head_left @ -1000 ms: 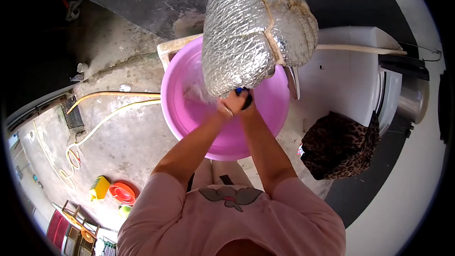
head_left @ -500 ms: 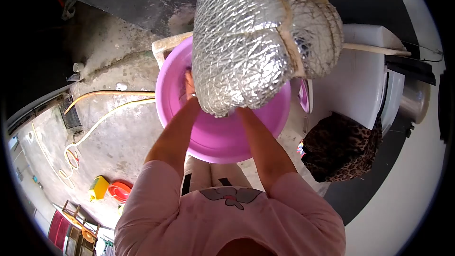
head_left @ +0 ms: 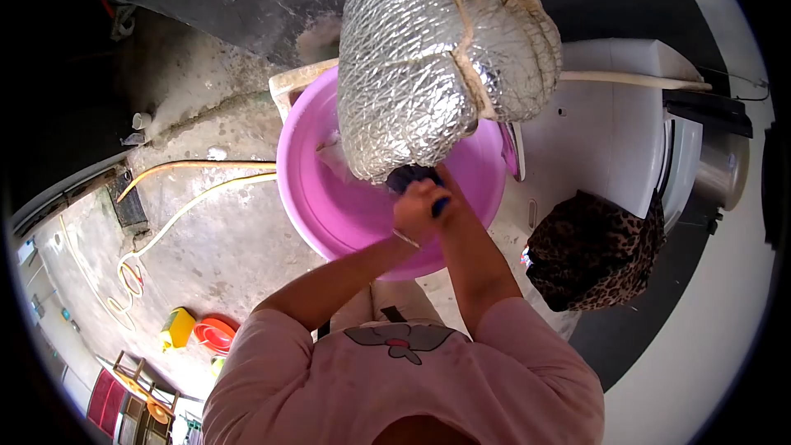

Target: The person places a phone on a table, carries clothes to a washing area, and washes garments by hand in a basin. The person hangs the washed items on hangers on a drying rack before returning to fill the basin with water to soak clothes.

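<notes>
The 2 bare hands are positioned above the round pink plastic basin (head_left: 290,185). The left hand (head_left: 418,209) is closed, fingers curled around a dark blue bunched cloth (head_left: 409,175); slight blur softens the finger outlines. The cloth is located between the hands and the lower end of the bulky silver crinkled-foil bundle (head_left: 412,58); its full shape cannot be determined. The right hand (head_left: 446,175) is largely obscured by the left hand and cloth; the state of its fingers cannot be told.

The foil bundle extends past the upper picture edge and covers the far part of the basin. A pale, indistinct item (head_left: 332,158) at the basin's left interior is partly concealed by the bundle. The off-white support frame (head_left: 301,78) is visible only at 1 corner.
</notes>
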`<state>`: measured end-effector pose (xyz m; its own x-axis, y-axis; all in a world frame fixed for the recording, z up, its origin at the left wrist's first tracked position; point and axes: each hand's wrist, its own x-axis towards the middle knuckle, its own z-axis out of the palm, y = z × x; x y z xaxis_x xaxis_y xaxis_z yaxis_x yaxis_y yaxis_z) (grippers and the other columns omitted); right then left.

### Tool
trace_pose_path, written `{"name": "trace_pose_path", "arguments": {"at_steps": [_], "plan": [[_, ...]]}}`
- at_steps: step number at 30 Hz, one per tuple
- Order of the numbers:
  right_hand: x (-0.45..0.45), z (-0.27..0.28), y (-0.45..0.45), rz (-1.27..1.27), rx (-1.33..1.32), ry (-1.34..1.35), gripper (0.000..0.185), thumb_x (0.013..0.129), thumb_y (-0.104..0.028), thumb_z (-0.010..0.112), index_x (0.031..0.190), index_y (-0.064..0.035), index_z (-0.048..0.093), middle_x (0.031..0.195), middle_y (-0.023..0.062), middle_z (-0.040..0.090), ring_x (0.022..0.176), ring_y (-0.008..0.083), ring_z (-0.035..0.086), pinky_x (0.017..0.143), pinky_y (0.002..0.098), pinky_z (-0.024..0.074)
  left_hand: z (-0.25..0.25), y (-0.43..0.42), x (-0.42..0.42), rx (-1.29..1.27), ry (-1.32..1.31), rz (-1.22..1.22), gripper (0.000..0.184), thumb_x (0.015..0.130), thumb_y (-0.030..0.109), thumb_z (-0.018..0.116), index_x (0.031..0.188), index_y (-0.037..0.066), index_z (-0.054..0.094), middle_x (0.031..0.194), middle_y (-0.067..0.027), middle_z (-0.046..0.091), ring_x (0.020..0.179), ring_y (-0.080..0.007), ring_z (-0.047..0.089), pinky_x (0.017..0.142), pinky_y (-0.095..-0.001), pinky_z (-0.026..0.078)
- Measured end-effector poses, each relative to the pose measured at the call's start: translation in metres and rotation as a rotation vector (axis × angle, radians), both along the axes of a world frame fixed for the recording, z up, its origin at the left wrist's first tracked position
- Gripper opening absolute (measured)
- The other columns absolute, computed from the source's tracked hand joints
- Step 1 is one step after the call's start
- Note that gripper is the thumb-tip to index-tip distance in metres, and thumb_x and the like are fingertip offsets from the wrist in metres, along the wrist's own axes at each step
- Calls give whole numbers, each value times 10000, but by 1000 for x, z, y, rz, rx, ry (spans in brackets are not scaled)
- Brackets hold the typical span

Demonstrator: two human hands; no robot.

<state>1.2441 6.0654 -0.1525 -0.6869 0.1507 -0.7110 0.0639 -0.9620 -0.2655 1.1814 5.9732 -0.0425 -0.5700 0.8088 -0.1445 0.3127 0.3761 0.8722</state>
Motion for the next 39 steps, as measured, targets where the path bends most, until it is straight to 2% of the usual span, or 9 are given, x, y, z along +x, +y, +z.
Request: {"name": "trace_pose_path", "arguments": {"at_steps": [5,9,18,21,25,29,33,36,39], "plan": [[4,-33,-16,-67,-175,416,223,869,-246,539,976,-54,573,1036,80,580,904,180,563,781,331,482,-49,15,-24,-354,-20,97,447,800,510,524,846,83,646,770,-191,616,706,-353,606,635,-429,479],[-16,-47,-38,-29,-181,-163,407,904,-387,407,1058,-46,567,985,106,619,864,241,605,802,397,492,-100,6,-52,-389,94,302,449,857,480,444,809,78,640,741,-210,614,687,-395,595,606,-447,476],[-5,-15,-32,-12,-273,-212,282,847,-331,585,991,-89,589,902,37,626,799,176,604,719,337,505,-84,9,-43,-275,256,304,441,885,437,410,857,68,650,774,-230,610,755,-396,595,672,-471,460],[-22,20,-7,-73,276,-317,342,806,-324,629,1001,-47,583,860,69,618,779,229,600,687,363,494,-110,12,-102,-604,110,345,451,884,464,407,867,80,645,824,-203,625,796,-389,592,692,-469,459],[-7,-51,20,473,1868,-648,358,735,-215,634,1029,-23,567,858,133,594,820,328,564,679,420,464,-161,-10,-115,-474,367,203,262,837,306,514,996,122,613,1053,-178,555,1044,-351,484,869,-404,402],[-13,-10,2,729,2173,-470,312,671,-141,588,969,-48,592,936,171,584,894,356,529,693,431,451,-189,-41,-79,-531,739,-408,233,836,222,506,1043,158,594,1219,-120,437,1149,-318,392,944,-390,356],[7,-80,8,1118,1753,-523,152,719,-177,582,791,-51,627,573,100,551,589,316,594,543,396,484,-202,-48,-86,-574,259,-123,199,815,153,523,991,116,609,1091,-122,531,1014,-306,507,833,-381,435],[-4,-67,10,136,208,-366,269,801,-307,560,933,-73,565,766,84,551,626,282,599,625,407,496,-173,-3,-83,-80,136,198,142,797,119,556,898,41,616,763,-160,602,742,-315,596,683,-386,470],[-20,-44,10,43,-1,-226,282,808,-305,559,960,-67,558,813,85,559,670,272,599,648,397,497,-48,23,-37,215,-209,188,151,799,96,562,929,52,623,868,-159,602,785,-307,582,698,-369,459]]}}
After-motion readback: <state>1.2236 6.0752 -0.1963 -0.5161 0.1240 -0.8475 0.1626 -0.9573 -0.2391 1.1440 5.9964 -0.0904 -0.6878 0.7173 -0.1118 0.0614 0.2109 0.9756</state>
